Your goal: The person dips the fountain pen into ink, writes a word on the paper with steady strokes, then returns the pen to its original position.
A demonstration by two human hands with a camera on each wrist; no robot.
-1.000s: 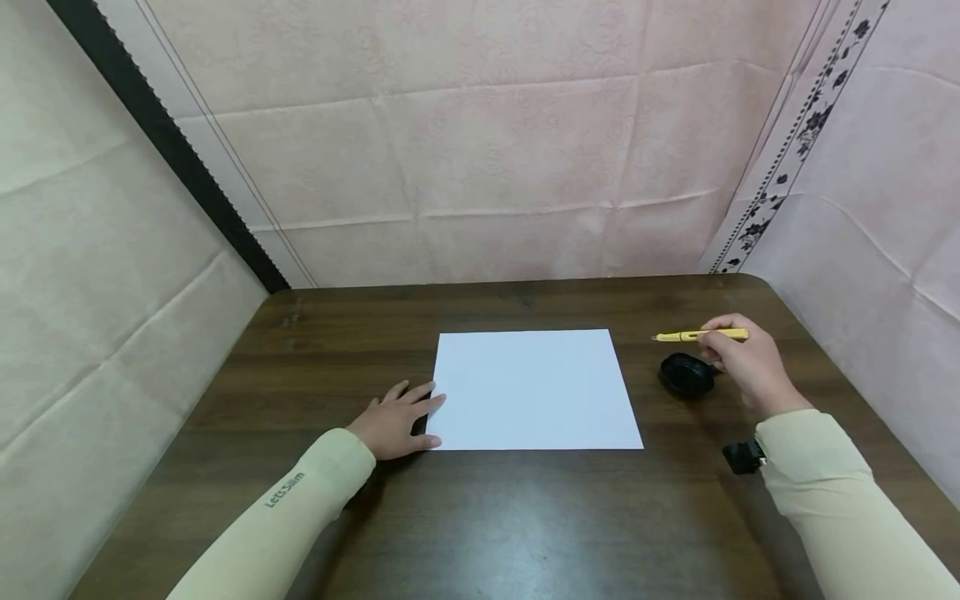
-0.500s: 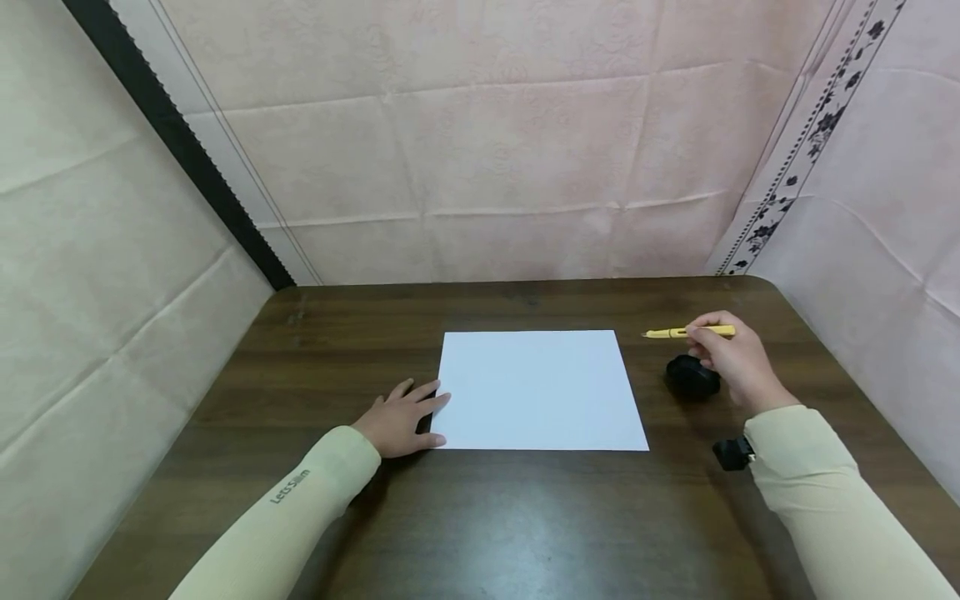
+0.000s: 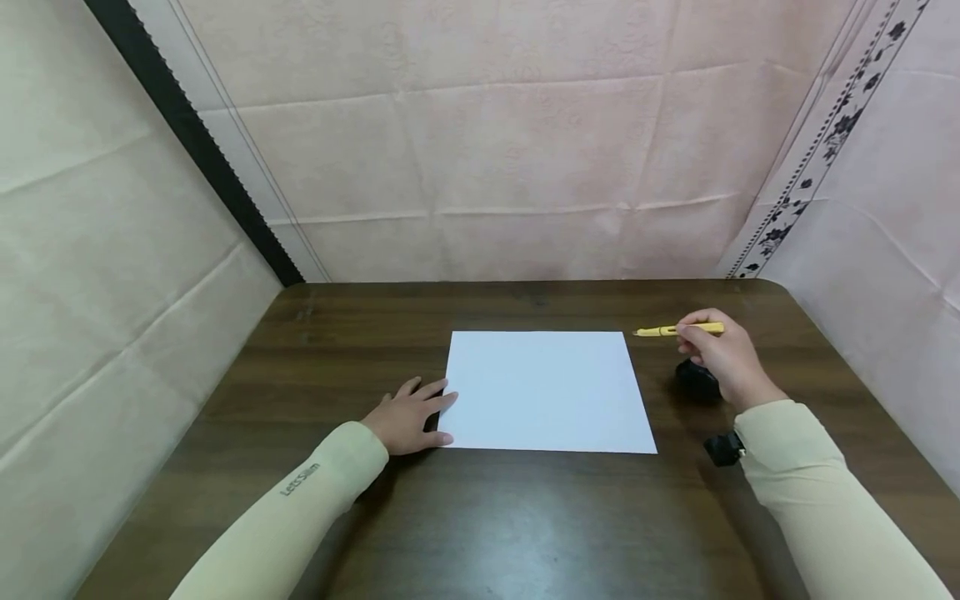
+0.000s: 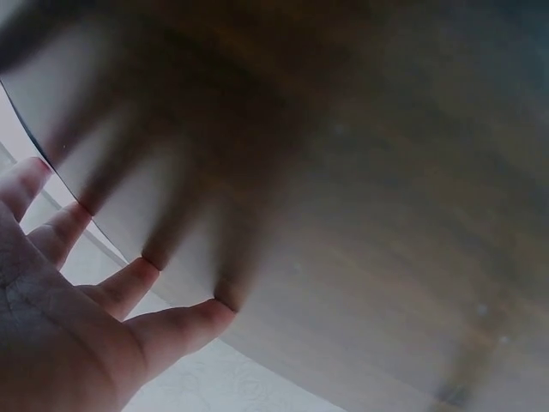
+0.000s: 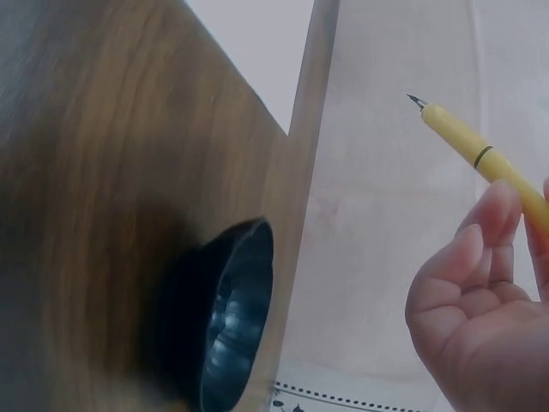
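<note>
In the left of the head view, a pale yellow-green sleeve (image 3: 292, 487) with dark lettering is cut off by the bottom edge; from it the left hand (image 3: 405, 421) extends, fingers spread and grasping nothing, its fingertips resting on the left margin of a plain white rectangular sheet of paper (image 3: 551, 392); the sheet lies mid-frame on the dark brown wood-grain table (image 3: 450, 525), its long axis running left to right; in the left wrist view, the surface under the fingertips is blurred and shadowed.

Right of the sheet's upper right corner is a slim yellow pen (image 3: 657, 331) with a dark ring round its barrel and a metal nib; its long axis is almost level, nib pointing left and dipping slightly; the right hand (image 3: 723, 358) pinches it, hiding part of the barrel; in the right wrist view, its rear runs off the right edge; below, a glossy black round bowl (image 5: 236, 330) is partly hidden by that hand in the head view.
</note>
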